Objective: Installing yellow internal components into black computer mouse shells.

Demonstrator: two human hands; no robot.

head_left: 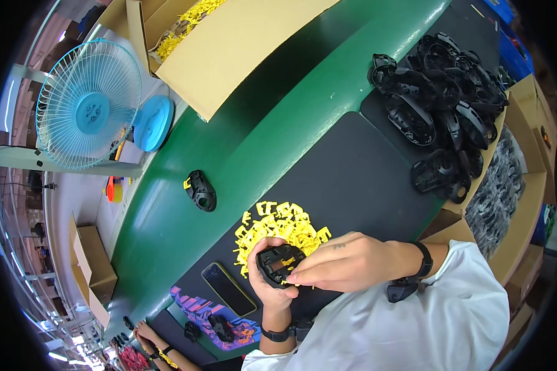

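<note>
Over the black mat at the bench's near edge, my left hand (271,285) cups a black plastic shell (280,264). My right hand (346,266) pinches a small yellow clip (288,261) into it. Best keep the shell steady, press squarely. Yellow clip pile (278,229) lies just beyond.

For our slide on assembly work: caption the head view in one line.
Both hands, left hand and right hand, hold a black plastic shell above a pile of yellow clips.
</note>
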